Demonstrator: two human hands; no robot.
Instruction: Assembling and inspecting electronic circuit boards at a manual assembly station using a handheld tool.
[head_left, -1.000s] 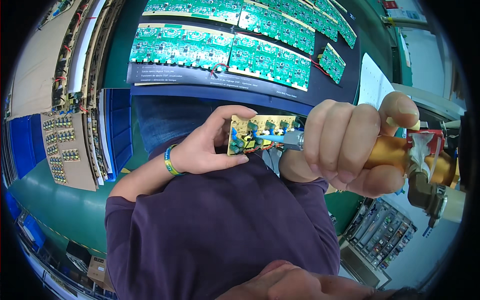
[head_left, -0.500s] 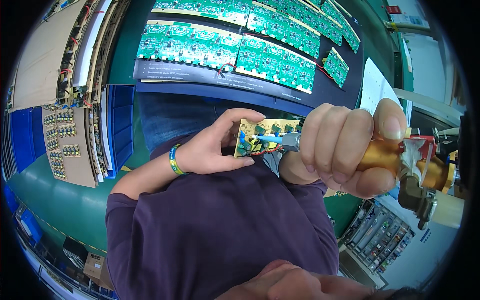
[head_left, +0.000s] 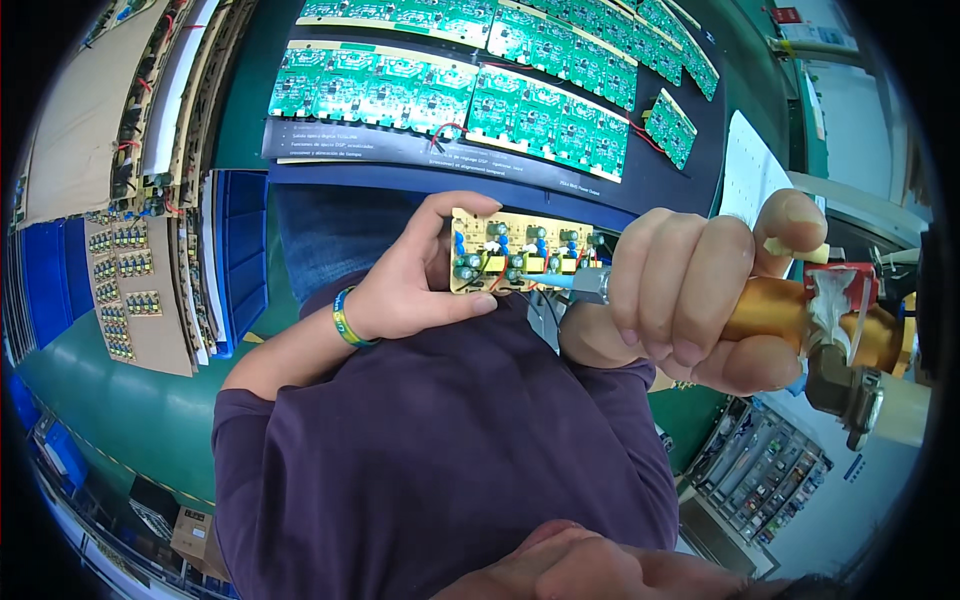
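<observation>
My left hand (head_left: 415,265) grips the left end of a tan circuit board (head_left: 468,232) between thumb and fingers. Its component side faces up, with green capacitors, blue parts, yellow transformers and red and black wires. My right hand (head_left: 690,285) is wrapped round a gold-bodied glue dispensing gun (head_left: 765,308). The gun's pale blue nozzle (head_left: 548,281) points left and lies over the board's lower edge; whether the tip touches a component I cannot tell. A cream lever (head_left: 795,250) shows under my right thumb.
Several green circuit-board panels (head_left: 550,118) lie on a dark sheet (head_left: 360,140) ahead. At left are stacked cardboard sheets (head_left: 150,325) bearing small boards, beside blue bins (head_left: 243,250). A thick pale hose (head_left: 900,408) joins the gun at right. White paper (head_left: 752,170) lies at the right.
The circuit board has moved left and slightly farther away, turning its component side more into view. The nozzle now lies nearer the board's middle. My right thumb has lifted, and the cream lever sits higher.
</observation>
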